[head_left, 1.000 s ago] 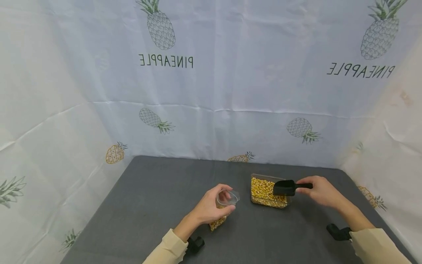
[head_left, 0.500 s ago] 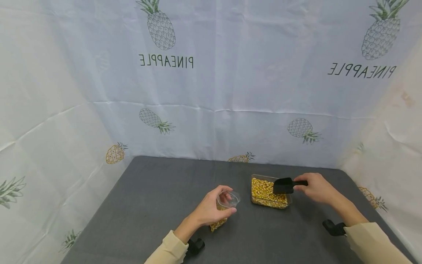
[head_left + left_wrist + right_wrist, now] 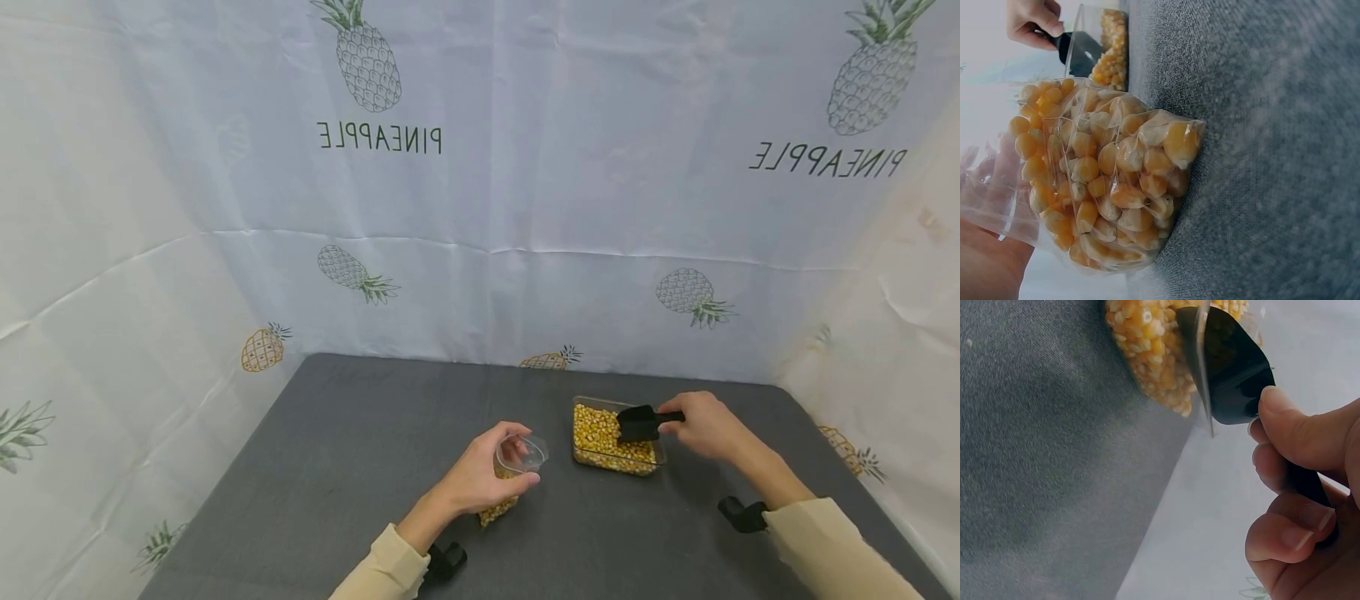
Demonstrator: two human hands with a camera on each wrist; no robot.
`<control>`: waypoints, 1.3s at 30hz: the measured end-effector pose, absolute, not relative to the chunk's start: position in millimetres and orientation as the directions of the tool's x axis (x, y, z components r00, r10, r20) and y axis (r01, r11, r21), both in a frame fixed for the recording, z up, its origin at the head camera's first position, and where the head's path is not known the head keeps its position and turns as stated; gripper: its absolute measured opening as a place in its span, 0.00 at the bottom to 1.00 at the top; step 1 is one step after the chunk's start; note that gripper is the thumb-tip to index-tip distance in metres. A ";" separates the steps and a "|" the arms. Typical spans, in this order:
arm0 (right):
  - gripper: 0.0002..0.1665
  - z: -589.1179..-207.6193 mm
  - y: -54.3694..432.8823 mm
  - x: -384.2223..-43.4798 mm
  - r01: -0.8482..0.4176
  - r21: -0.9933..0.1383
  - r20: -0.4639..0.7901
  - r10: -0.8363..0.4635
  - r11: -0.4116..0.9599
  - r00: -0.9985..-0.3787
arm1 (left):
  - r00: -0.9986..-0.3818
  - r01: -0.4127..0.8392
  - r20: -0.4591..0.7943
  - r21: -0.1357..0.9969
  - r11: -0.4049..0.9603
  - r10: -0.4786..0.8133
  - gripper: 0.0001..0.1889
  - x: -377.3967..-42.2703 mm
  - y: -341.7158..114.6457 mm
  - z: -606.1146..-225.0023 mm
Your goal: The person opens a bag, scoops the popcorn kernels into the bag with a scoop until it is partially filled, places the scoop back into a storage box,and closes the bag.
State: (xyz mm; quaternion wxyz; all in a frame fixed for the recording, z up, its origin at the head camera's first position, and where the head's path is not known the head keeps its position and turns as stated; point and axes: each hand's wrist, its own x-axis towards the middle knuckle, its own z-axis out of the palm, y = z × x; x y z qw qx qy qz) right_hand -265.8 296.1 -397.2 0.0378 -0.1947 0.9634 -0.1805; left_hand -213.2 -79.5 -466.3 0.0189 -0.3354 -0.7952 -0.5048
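Here, toward the far-right corner of the worktop (image 3: 405, 433), fingers of the right hand (image 3: 703, 425) grip the black scoop (image 3: 637, 425) pointing left into the clear tub (image 3: 611, 457) of corn kernels (image 3: 595, 427), while the left hand (image 3: 474, 475) holds the plastic bag (image 3: 1116, 181) farther left.

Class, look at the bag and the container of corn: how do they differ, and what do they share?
The bag has creased sides, while the container has straight walls. The left hand holds the bag; no hand holds the container, which stands on the table. A black scoop reaches into the container but not into the bag. Both are see-through and hold yellow corn kernels.
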 end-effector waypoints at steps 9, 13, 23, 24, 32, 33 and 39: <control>0.18 -405.6 291.8 -263.6 -0.360 -0.410 0.002 -0.394 0.838 -0.919 | -0.773 0.553 0.373 0.792 0.257 0.514 0.28 -212.8 -78.8 -465.8; 0.17 -409.6 293.1 -264.5 -0.365 -0.415 0.015 -0.395 0.833 -0.918 | -0.776 0.549 0.365 0.793 0.264 0.515 0.29 -212.7 -78.3 -465.6; 0.18 -421.4 299.4 -264.7 -0.371 -0.487 0.030 -0.410 0.791 -0.912 | -0.785 0.535 0.353 0.801 0.270 0.510 0.26 -210.7 -77.9 -465.2; 0.18 -421.8 299.7 -264.5 -0.373 -0.490 0.032 -0.412 0.788 -0.911 | -0.785 0.535 0.354 0.801 0.268 0.509 0.26 -210.5 -77.8 -465.2; 0.19 -422.8 298.7 -268.4 -0.362 -0.488 0.025 -0.402 0.794 -0.915 | -0.783 0.533 0.351 0.804 0.264 0.513 0.25 -211.3 -77.7 -467.1; 0.19 -422.5 298.3 -268.8 -0.360 -0.491 0.022 -0.402 0.794 -0.916 | -0.783 0.533 0.351 0.804 0.264 0.513 0.25 -211.2 -77.8 -467.0; 0.21 -421.7 295.1 -267.3 -0.327 -0.530 0.005 -0.383 0.782 -0.924 | -0.783 0.533 0.350 0.803 0.265 0.515 0.25 -210.8 -77.4 -466.1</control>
